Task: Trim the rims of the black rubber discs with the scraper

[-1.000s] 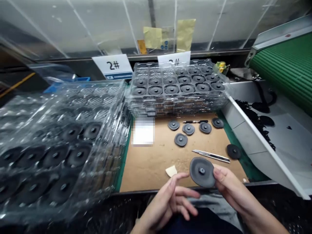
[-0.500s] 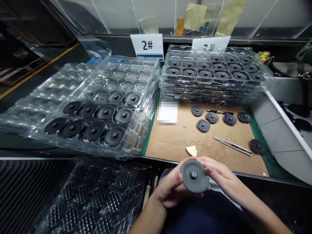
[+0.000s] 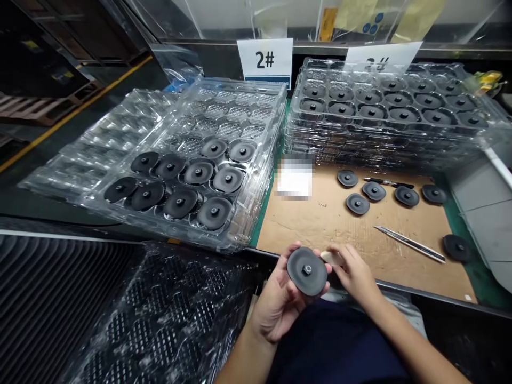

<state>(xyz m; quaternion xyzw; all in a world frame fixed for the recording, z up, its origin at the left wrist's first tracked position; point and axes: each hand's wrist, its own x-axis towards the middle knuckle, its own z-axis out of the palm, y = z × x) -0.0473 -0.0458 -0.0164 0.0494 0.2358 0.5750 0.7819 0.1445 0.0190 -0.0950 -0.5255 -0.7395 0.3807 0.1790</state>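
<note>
Head view: a card (image 3: 264,58) printed "2#" stands beyond the counter's (image 3: 320,229) far edge. At the near edge, the left hand (image 3: 278,304) cups a black rubber disc (image 3: 298,277) with a central stud, its fingers (image 3: 295,249) curled round the rim. The right hand (image 3: 354,272) pinches a pale scrap (image 3: 331,258) against the disc's rim.

A: Disc?
B: The left hand (image 3: 278,301) alone now cradles the matte black rubber disc (image 3: 307,271); earlier, the right held it.
A: Right?
B: The right hand (image 3: 354,272) is off the disc, pinching a small pale beige scrap (image 3: 331,257) that earlier lay on the tan cardboard mat (image 3: 320,229).
</note>
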